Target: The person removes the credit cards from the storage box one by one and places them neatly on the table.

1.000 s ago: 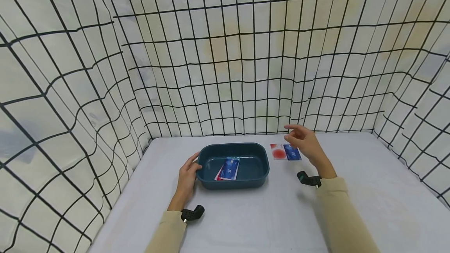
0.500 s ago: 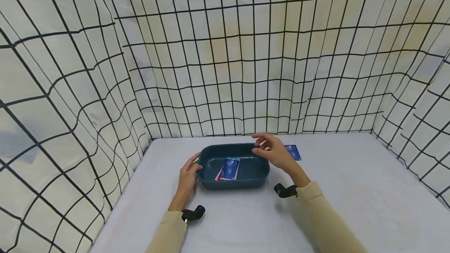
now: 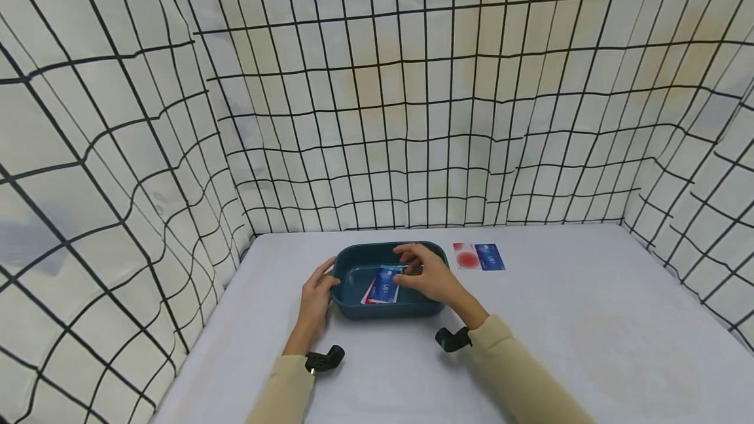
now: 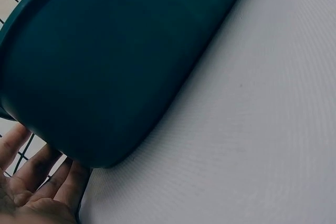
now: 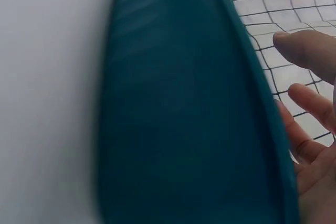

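Head view: the left hand [image 3: 315, 296] grips the left end of the teal tub [image 3: 383, 311], thumb at the rim, fingers against the outer wall. The right hand [image 3: 430, 273] hangs over the tub's right half, thumb and fingers apart; whether it touches the blue card [image 3: 384, 285] topping a small pile inside is unclear. Right of the tub, on the white table [image 3: 589, 306], lie a red-and-white card [image 3: 467, 258] and another blue card [image 3: 490, 258], side by side.

Right hand [image 3: 429, 276] partly hides tray [image 3: 377, 311]; sleeves [image 3: 524, 371] cut off
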Available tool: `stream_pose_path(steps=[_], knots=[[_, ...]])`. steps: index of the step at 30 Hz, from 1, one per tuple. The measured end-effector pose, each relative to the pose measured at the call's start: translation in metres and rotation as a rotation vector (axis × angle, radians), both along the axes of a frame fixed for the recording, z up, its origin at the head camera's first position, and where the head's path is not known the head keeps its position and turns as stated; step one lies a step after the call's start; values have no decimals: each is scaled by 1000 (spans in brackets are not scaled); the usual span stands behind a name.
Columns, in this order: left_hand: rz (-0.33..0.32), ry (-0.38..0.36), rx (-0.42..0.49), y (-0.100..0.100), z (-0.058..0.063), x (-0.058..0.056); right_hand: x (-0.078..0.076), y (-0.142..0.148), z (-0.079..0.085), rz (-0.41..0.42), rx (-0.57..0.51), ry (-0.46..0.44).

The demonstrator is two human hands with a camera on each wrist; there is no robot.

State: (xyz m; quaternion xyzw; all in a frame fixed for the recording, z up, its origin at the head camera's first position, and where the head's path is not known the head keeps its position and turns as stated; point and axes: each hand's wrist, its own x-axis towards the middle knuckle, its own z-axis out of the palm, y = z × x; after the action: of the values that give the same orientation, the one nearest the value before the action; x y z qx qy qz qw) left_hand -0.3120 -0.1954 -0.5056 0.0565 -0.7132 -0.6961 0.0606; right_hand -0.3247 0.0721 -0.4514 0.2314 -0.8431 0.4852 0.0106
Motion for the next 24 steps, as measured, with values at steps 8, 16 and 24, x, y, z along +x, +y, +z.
stream_pose_path(steps=[8,16,24], knots=[[5,-1,-9,2,0,1,-7,-13,-9,-29,82,25],[-9,4,5,2,0,1,-15,-22,-10,-11,191,-62],[3,1,10,1,0,1,-21,-28,-13,-9,300,-126]])
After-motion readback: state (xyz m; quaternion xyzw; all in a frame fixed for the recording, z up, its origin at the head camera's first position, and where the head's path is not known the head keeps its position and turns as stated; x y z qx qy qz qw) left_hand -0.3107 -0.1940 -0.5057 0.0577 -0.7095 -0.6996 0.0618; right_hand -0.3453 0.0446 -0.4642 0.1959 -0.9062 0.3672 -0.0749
